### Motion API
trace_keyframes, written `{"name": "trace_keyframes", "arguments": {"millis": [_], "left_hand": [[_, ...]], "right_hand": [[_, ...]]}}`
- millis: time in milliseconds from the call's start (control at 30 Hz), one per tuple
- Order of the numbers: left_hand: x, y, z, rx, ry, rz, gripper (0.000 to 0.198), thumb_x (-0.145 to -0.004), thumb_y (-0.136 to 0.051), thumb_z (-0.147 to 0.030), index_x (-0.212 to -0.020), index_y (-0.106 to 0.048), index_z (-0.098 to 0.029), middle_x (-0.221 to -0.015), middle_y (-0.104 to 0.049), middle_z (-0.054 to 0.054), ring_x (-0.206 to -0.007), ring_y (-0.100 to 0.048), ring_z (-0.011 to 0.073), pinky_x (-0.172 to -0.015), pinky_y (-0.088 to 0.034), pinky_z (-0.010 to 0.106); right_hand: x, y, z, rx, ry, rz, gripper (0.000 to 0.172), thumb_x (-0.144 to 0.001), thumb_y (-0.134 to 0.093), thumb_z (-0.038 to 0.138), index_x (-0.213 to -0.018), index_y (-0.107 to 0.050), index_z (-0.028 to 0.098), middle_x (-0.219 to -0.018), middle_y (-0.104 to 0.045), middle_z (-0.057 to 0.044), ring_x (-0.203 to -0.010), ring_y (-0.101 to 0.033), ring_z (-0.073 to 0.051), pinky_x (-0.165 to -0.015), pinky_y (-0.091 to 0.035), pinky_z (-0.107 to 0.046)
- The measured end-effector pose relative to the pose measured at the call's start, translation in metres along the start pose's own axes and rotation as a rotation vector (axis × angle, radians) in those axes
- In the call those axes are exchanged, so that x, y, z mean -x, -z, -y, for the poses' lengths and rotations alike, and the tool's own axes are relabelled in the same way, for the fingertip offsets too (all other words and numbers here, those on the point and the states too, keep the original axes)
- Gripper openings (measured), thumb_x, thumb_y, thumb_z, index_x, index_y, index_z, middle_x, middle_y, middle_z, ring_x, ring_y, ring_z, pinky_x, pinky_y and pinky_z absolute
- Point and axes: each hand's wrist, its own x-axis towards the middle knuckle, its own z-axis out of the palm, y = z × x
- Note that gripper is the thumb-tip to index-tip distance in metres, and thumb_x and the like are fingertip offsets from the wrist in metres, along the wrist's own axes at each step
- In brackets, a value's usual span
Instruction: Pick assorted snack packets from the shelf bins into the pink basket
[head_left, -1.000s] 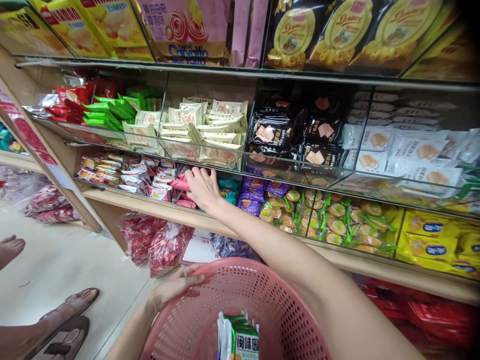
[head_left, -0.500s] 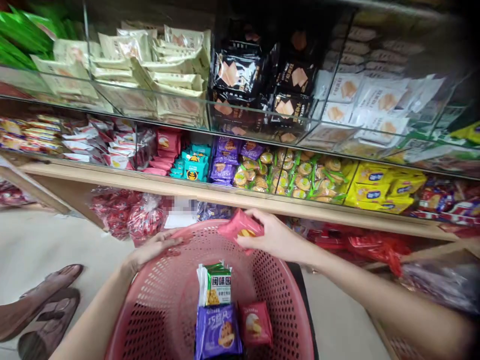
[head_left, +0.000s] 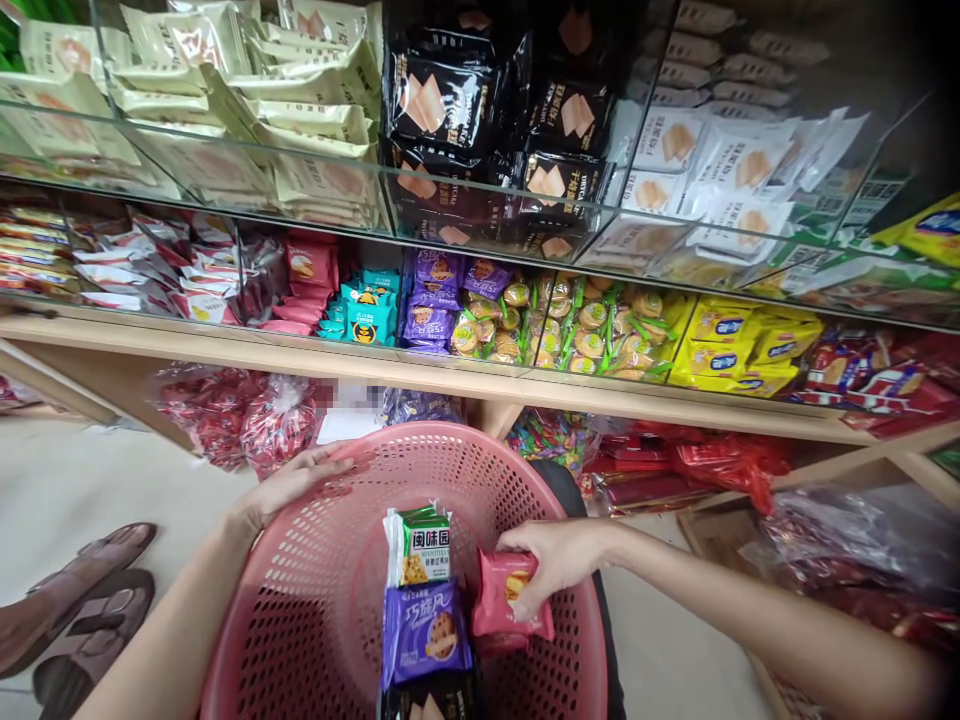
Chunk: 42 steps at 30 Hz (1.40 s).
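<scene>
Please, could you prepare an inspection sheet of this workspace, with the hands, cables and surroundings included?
Surface: pink basket with perforated wall.
Job's things: green-and-white packet, purple packet and black packet, partly out of frame, in the basket; red packet in hand.
Clutter: bagged goods under the lower shelf board.
Hands: left hand holds the basket rim; right hand grips the red packet inside the basket.
Cables: nothing seen.
Surroundings: wrapped snacks on shelves; sandalled feet at picture left.

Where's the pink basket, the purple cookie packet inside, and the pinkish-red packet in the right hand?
Pink plastic basket [head_left: 300, 605], head view: inner wall.
Purple cookie packet [head_left: 424, 630], head view: printed front.
Pinkish-red packet [head_left: 495, 595], head view: left part of front.
</scene>
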Motion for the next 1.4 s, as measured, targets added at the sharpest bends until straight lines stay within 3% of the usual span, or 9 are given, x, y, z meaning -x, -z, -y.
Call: {"name": "trace_keyframes", "arguments": {"millis": [167, 300, 367, 467, 633, 900, 1067, 1267, 1400], "left_hand": [[0.002, -0.001, -0.002, -0.013, -0.009, -0.006, 0.054, -0.074, -0.068, -0.044, -0.121, -0.057, -0.02, -0.126, -0.058, 0.01, -0.121, -0.051, 0.0283, -0.096, -0.047, 0.035], [0.0, -0.001, -0.001, -0.035, -0.009, -0.011, 0.057, -0.072, -0.069, -0.046, -0.121, -0.058, -0.019, -0.127, -0.058, 0.01, -0.122, -0.05, 0.0286, -0.096, -0.047, 0.035], [-0.001, -0.002, -0.002, -0.042, -0.01, -0.01, 0.056, -0.072, -0.069, -0.046, -0.12, -0.059, -0.019, -0.128, -0.057, 0.011, -0.122, -0.049, 0.029, -0.097, -0.046, 0.036], [0.0, -0.004, -0.004, -0.023, 0.002, -0.017, 0.055, -0.072, -0.069, -0.045, -0.119, -0.06, -0.018, -0.128, -0.057, 0.011, -0.122, -0.049, 0.0291, -0.1, -0.044, 0.037], [0.003, -0.008, -0.008, -0.033, 0.015, -0.041, 0.055, -0.068, -0.072, -0.047, -0.114, -0.063, -0.018, -0.126, -0.058, 0.011, -0.123, -0.049, 0.0302, -0.101, -0.044, 0.038], [0.004, -0.01, -0.011, -0.056, 0.034, -0.072, 0.053, -0.067, -0.073, -0.047, -0.111, -0.065, -0.019, -0.123, -0.061, 0.01, -0.123, -0.048, 0.0311, -0.096, -0.048, 0.036], [-0.002, -0.004, -0.003, 0.007, 0.043, -0.054, 0.054, -0.07, -0.072, -0.045, -0.116, -0.062, -0.02, -0.122, -0.061, 0.009, -0.117, -0.054, 0.0293, -0.097, -0.047, 0.035], [-0.004, -0.001, 0.0, -0.019, 0.031, -0.052, 0.052, -0.07, -0.071, -0.047, -0.113, -0.064, -0.02, -0.126, -0.059, 0.009, -0.118, -0.053, 0.0291, -0.097, -0.047, 0.035], [-0.003, -0.003, -0.002, -0.027, 0.032, -0.047, 0.051, -0.068, -0.072, -0.048, -0.111, -0.065, -0.02, -0.124, -0.06, 0.009, -0.119, -0.052, 0.0293, -0.098, -0.046, 0.036]], "right_hand": [[-0.011, -0.005, -0.01, 0.074, 0.04, 0.058, 0.062, -0.056, -0.075, 0.054, -0.103, -0.064, 0.016, -0.093, -0.064, -0.002, -0.085, -0.059, -0.019, -0.075, -0.046, -0.028], [-0.014, -0.007, -0.016, 0.231, 0.051, 0.022, 0.09, -0.057, -0.072, 0.059, -0.132, -0.046, 0.016, -0.124, -0.05, -0.012, -0.113, -0.05, -0.028, -0.097, -0.038, -0.037], [-0.014, -0.007, -0.016, 0.262, 0.1, 0.036, 0.092, -0.059, -0.07, 0.059, -0.135, -0.042, 0.014, -0.13, -0.045, -0.014, -0.12, -0.044, -0.03, -0.103, -0.033, -0.037], [-0.012, -0.008, -0.011, 0.256, 0.16, 0.101, 0.083, -0.062, -0.068, 0.058, -0.129, -0.048, 0.013, -0.127, -0.051, -0.013, -0.116, -0.05, -0.028, -0.099, -0.037, -0.034], [-0.01, -0.012, 0.003, 0.29, 0.059, 0.233, 0.086, -0.061, -0.07, 0.056, -0.131, -0.045, 0.013, -0.126, -0.057, -0.012, -0.111, -0.056, -0.027, -0.093, -0.042, -0.033], [-0.013, -0.02, 0.001, 0.346, 0.024, 0.23, 0.103, -0.059, -0.069, 0.06, -0.141, -0.03, 0.013, -0.141, -0.041, -0.018, -0.128, -0.041, -0.032, -0.105, -0.032, -0.038], [-0.018, -0.027, -0.002, 0.436, 0.085, 0.248, 0.105, -0.065, -0.064, 0.062, -0.145, -0.015, 0.016, -0.152, -0.019, -0.018, -0.139, -0.018, -0.035, -0.112, -0.016, -0.052], [-0.021, -0.022, 0.009, 0.403, 0.002, 0.245, 0.11, -0.057, -0.06, 0.075, -0.141, -0.03, 0.01, -0.14, -0.041, -0.023, -0.127, -0.042, -0.037, -0.104, -0.035, -0.045], [-0.026, -0.011, 0.012, 0.311, -0.035, 0.228, 0.095, -0.074, -0.033, 0.078, -0.14, -0.034, 0.01, -0.141, -0.042, -0.018, -0.129, -0.04, -0.03, -0.108, -0.032, -0.04]]}}
